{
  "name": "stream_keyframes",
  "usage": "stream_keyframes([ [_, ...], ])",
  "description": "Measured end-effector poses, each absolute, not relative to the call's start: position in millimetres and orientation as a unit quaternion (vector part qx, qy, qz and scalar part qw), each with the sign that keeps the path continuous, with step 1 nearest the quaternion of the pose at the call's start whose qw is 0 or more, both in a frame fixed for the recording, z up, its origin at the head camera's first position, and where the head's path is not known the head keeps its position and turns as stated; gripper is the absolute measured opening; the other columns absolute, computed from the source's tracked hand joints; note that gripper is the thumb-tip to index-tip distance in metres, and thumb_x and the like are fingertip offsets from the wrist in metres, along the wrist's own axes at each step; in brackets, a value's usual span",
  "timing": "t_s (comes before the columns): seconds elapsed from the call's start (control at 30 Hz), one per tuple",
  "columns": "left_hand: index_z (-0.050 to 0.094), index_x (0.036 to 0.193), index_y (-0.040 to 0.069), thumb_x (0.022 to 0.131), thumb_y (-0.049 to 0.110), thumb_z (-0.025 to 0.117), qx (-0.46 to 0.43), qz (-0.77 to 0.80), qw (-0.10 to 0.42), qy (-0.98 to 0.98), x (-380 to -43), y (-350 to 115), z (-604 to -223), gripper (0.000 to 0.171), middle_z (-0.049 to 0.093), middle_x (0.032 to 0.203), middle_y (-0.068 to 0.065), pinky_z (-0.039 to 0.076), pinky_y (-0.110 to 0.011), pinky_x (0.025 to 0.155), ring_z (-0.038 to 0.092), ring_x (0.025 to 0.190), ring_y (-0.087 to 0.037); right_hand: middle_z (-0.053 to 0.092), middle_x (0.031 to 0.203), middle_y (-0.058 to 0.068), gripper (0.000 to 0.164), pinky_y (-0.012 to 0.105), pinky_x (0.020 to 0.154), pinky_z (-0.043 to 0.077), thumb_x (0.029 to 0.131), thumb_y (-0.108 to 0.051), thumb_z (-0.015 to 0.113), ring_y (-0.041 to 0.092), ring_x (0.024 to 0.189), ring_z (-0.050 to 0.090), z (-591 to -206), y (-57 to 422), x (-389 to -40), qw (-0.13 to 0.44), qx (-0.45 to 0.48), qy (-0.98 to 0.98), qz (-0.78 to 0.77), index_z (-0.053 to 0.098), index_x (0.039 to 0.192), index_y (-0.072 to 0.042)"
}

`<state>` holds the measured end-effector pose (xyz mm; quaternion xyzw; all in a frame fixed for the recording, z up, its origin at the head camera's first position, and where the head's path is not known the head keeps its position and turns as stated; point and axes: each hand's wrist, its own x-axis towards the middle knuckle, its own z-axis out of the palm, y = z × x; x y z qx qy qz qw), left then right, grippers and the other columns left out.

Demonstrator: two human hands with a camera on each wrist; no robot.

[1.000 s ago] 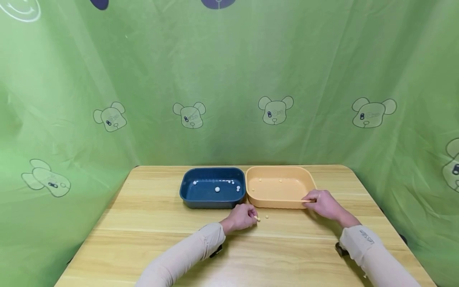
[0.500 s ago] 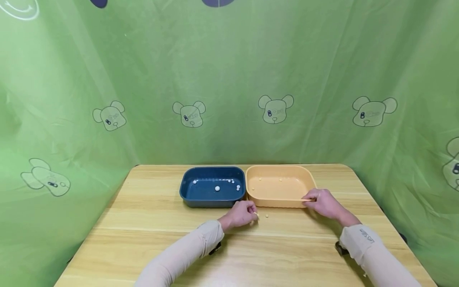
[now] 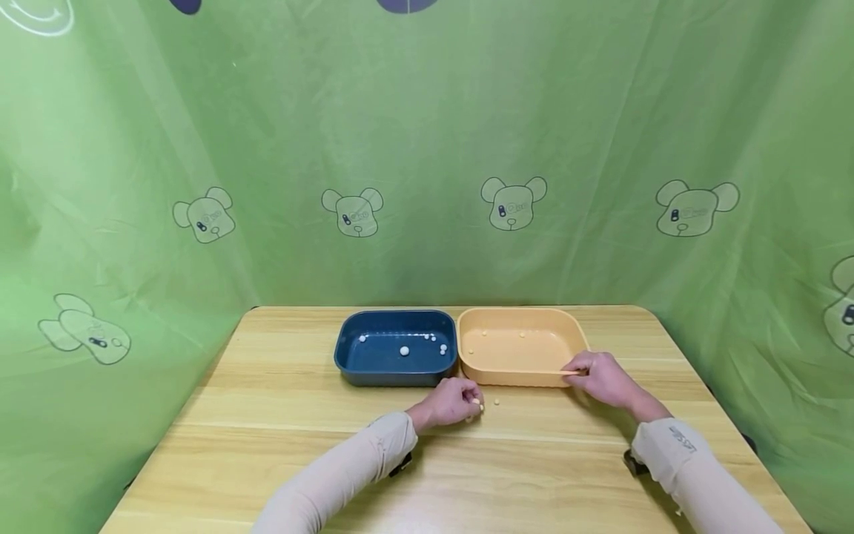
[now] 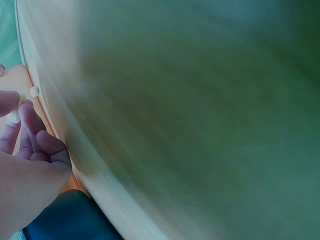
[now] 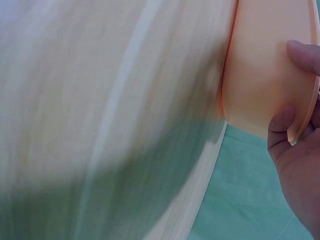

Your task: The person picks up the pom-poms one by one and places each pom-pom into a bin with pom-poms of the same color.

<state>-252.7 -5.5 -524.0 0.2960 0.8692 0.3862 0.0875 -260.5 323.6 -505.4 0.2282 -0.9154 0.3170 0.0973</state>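
Observation:
My left hand (image 3: 454,401) is low over the table, in front of the place where two basins meet. Its thumb and fingers pinch a small pale yellow ball (image 4: 22,98); a second pale ball (image 4: 14,117) shows among the fingers in the left wrist view. Just right of the fingertips, another yellow ball (image 3: 497,402) lies on the wood. With thumb and fingers, my right hand (image 3: 603,380) grips the front right rim of the orange basin (image 3: 520,378), which stands upright. Several small yellow balls, one of them a yellow ball (image 3: 522,334), are inside it.
Touching the orange basin on its left is a dark blue basin (image 3: 394,380) with several white balls, the largest a white ball (image 3: 404,351). Both stand near the back edge of the wooden table (image 3: 507,475). A green curtain (image 3: 427,259) hangs behind.
My left hand rose slightly half a second ago and is now lower and a little further right, with yellow balls at its fingertips. My right hand keeps its grip on the orange basin.

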Motion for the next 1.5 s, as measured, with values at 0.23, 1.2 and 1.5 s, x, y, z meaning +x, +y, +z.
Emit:
stream_keyframes([
  [0.23, 0.064, 0.076, 0.015, 0.084, 0.010, 0.065, 0.310, 0.367, 0.083, 0.873, -253.8, -5.4, -525.7, 0.009, 0.054, 0.061, 0.014, 0.040, -0.014, 0.055, 0.049, 0.058, 0.004, 0.067, 0.077, -0.008, 0.011, 0.024, 0.062, 0.047, 0.079, -0.005, 0.075, 0.005, 0.071, 0.057, -505.6, 323.0, -259.5, 0.097, 0.227, -0.915, 0.320, 0.074, 0.080, -0.016],
  [1.2, 0.070, 0.092, 0.007, 0.083, 0.010, 0.073, 0.264, 0.447, 0.065, 0.852, -263.8, -5.6, -493.9, 0.010, 0.062, 0.078, 0.008, 0.047, -0.018, 0.066, 0.055, 0.071, -0.002, 0.067, 0.078, -0.008, 0.009, 0.024, 0.064, 0.048, 0.079, -0.007, 0.075, 0.005, 0.071, 0.058, -503.3, 321.9, -258.0, 0.092, 0.222, -0.915, 0.324, 0.074, 0.080, -0.016],
  [1.5, 0.069, 0.094, 0.005, 0.083, 0.012, 0.073, 0.260, 0.468, 0.057, 0.843, -269.9, 1.2, -476.2, 0.014, 0.062, 0.079, 0.006, 0.047, -0.017, 0.066, 0.055, 0.071, -0.003, 0.067, 0.078, -0.009, 0.009, 0.024, 0.064, 0.049, 0.079, -0.008, 0.076, 0.006, 0.072, 0.059, -507.6, 324.9, -262.3, 0.085, 0.218, -0.917, 0.324, 0.075, 0.080, -0.017],
])
